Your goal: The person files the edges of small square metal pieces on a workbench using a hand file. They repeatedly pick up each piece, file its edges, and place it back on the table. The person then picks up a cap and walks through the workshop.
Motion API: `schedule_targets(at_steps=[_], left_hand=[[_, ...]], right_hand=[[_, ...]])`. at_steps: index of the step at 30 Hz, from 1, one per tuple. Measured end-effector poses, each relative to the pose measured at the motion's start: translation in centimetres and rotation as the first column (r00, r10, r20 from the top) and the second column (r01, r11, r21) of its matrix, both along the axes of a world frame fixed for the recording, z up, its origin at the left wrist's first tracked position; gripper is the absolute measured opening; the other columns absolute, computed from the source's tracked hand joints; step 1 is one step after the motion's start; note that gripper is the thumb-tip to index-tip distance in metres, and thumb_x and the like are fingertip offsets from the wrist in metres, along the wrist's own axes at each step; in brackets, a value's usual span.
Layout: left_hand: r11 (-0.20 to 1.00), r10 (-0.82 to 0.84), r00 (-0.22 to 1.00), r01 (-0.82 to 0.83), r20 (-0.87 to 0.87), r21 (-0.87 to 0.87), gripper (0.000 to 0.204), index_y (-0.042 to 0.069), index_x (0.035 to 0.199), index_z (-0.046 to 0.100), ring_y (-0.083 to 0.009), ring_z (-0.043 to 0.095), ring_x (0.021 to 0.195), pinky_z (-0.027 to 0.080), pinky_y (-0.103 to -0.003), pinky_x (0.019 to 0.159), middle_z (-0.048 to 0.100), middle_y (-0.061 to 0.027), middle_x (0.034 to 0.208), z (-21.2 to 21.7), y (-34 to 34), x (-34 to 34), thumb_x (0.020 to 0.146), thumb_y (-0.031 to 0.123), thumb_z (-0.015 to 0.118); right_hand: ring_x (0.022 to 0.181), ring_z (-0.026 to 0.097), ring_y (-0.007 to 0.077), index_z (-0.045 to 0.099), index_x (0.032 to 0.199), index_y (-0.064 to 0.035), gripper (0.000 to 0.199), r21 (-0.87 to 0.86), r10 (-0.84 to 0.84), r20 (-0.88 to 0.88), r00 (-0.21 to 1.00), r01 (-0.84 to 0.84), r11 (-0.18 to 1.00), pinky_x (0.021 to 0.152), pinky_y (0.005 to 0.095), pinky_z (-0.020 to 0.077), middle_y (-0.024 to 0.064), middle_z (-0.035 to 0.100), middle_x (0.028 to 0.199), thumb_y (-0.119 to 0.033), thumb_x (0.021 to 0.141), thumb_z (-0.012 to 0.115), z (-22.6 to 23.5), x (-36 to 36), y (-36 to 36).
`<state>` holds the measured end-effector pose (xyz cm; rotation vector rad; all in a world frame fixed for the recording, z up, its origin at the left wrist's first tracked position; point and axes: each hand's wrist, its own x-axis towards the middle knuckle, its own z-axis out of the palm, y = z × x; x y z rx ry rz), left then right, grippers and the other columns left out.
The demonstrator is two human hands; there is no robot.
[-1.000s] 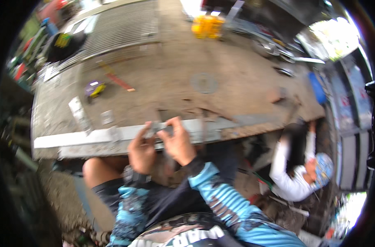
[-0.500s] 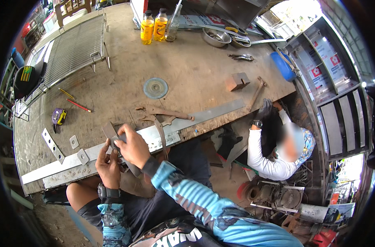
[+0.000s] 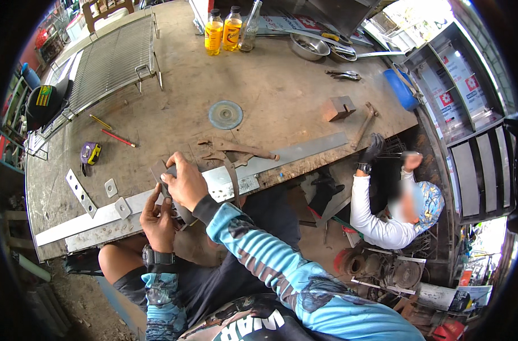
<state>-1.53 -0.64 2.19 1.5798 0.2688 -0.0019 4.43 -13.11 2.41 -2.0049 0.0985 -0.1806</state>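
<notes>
My left hand (image 3: 158, 224) is closed at the bench's front edge, its thumb and fingertips pinched beside a small dark grey piece (image 3: 169, 172). Fingers of my right hand (image 3: 186, 184) curl over this piece from above; its kind is not clear. What lies between my left fingertips is largely hidden. A brown flat metal piece (image 3: 157, 168) sticks out just behind the fingers. Under the hands runs a long pale metal strip (image 3: 94, 220). Left of them lie two small plates, one square with a hole (image 3: 122, 208) and another (image 3: 110, 187), plus a longer plate with several holes (image 3: 80, 193).
Rusty locking pliers (image 3: 239, 149) lie right of my hands, near a round disc (image 3: 225, 115). A tape measure (image 3: 90, 153), pencils (image 3: 119, 138), a wire rack (image 3: 114, 65), a hammer (image 3: 364, 126) and bottles (image 3: 231, 29) are on the bench. A co-worker (image 3: 378, 213) crouches at right.
The whole view has shifted slightly. My right hand has tilted over the dark piece, and my left fingers have straightened a little. The co-worker's bare hand has moved out to the right.
</notes>
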Motion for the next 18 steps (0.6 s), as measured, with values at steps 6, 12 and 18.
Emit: schedule_targets(at_steps=[6,12,18], left_hand=[[0.998,0.006,1.0,-0.007,-0.004,-0.059,0.044,0.005,0.145,0.061,-0.0035,0.049,0.046,0.04,-0.024,0.04,0.058,0.003,0.064,0.3,-0.3,0.0,0.101,0.004,0.066],[1.0,0.007,1.0,-0.006,0.018,-0.024,0.046,0.006,0.146,0.061,-0.0014,0.047,0.051,0.034,-0.022,0.044,0.059,0.006,0.068,-0.1,0.2,0.0,0.101,0.005,0.068],[1.0,0.008,0.999,-0.007,0.038,-0.028,0.044,0.005,0.145,0.062,-0.0024,0.048,0.049,0.035,-0.023,0.042,0.058,0.0052,0.067,0.2,-0.3,-0.2,0.101,0.005,0.067]], right_hand=[[0.095,0.067,0.0481,0.054,0.111,-0.0072,0.032,0.048,0.023,-0.053,0.998,-0.02,0.999,0.078,0.0545,0.0509,0.0218,0.07,0.099,-0.019,0.09,0.075,0.0,-3.7,-1.1],[0.099,0.067,0.0459,0.055,0.111,-0.006,0.032,0.004,-0.001,0.004,1.0,0.001,1.0,0.081,0.0528,0.0515,0.0205,0.07,0.102,-0.018,0.09,0.075,-0.1,0.6,0.6],[0.098,0.068,0.0463,0.056,0.113,-0.0058,0.032,0.026,0.033,-0.054,0.998,-0.032,0.999,0.08,0.0521,0.0521,0.0215,0.071,0.101,-0.019,0.091,0.074,0.4,-2.8,-0.8]])
